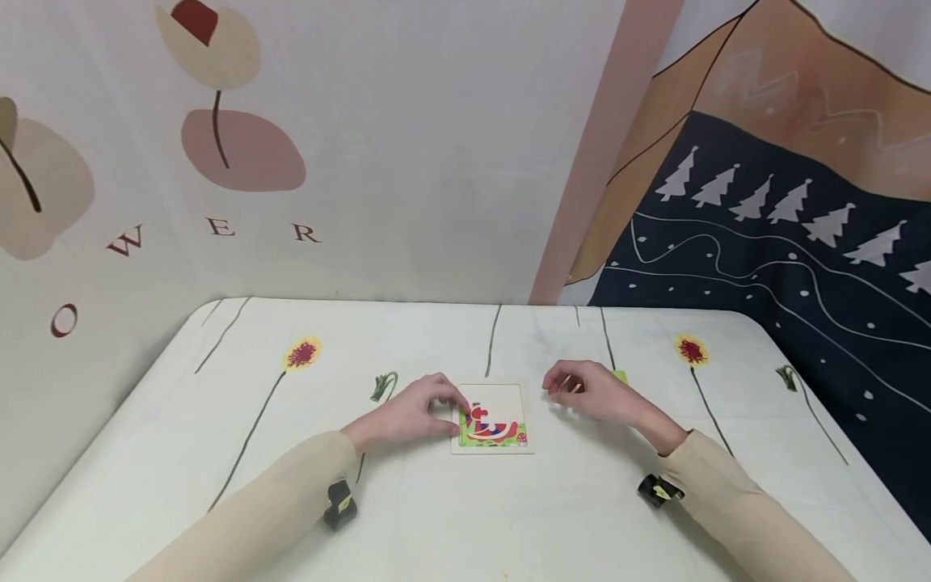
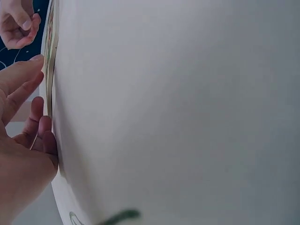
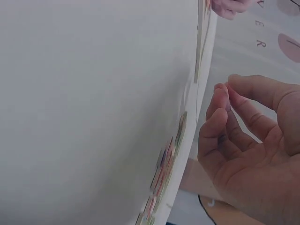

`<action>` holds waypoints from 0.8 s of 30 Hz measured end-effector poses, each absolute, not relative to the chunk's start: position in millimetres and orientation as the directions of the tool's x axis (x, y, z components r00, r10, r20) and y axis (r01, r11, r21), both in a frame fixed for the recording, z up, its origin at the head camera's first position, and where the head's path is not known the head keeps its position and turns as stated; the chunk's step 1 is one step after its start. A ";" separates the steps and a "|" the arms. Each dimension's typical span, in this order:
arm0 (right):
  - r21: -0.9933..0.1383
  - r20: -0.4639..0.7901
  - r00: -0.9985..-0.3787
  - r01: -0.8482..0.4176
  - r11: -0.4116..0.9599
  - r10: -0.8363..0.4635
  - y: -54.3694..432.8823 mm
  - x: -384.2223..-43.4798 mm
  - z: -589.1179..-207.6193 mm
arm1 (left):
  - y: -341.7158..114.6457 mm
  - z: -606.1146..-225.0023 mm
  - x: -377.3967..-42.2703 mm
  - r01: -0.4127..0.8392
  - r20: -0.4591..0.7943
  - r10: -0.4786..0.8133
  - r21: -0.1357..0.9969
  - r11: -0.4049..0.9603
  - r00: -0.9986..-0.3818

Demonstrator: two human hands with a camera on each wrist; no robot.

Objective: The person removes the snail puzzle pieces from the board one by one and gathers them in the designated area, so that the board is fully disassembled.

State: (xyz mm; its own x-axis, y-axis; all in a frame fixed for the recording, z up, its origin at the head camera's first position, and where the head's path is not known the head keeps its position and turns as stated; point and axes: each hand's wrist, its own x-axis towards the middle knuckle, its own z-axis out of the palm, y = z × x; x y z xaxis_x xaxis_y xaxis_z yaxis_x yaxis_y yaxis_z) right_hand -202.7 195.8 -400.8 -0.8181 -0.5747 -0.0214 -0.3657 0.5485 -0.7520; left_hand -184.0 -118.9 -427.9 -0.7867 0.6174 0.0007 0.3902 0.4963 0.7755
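A square jigsaw puzzle board with a pale rim lies on the table, colourful pieces along its bottom and left side. My left hand rests at the board's left side, index fingertip over the pieces and thumb lower at the rim. In the left wrist view the same hand touches the thin board edge. Right of the board, my right hand hovers with loosely bent fingers. Nothing shows between its thumb and fingertips in the right wrist view, where the hand is above the table.
Loose puzzle pieces lie, some stacked, on the table below my right hand. A bright green bit shows behind that hand. The flower-printed white tablecloth meets a patterned curtain at the back.
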 end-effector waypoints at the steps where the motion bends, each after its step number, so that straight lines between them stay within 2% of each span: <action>1: -0.752 -0.021 -0.814 -0.369 0.547 -0.580 193.9 -202.7 -401.0 | -119.7 -428.1 -183.0 0.392 0.002 0.619 0.775 0.495 -0.786; 14: -0.771 -0.031 -0.741 -0.410 0.488 -0.671 166.2 -203.1 -405.3 | -125.4 -429.5 -179.0 0.316 -0.054 0.656 0.844 0.433 -0.753; 24: -0.778 -0.049 -0.707 -0.417 0.471 -0.706 138.8 -202.4 -405.3 | -124.9 -434.5 -182.0 0.346 -0.031 0.662 0.833 0.431 -0.749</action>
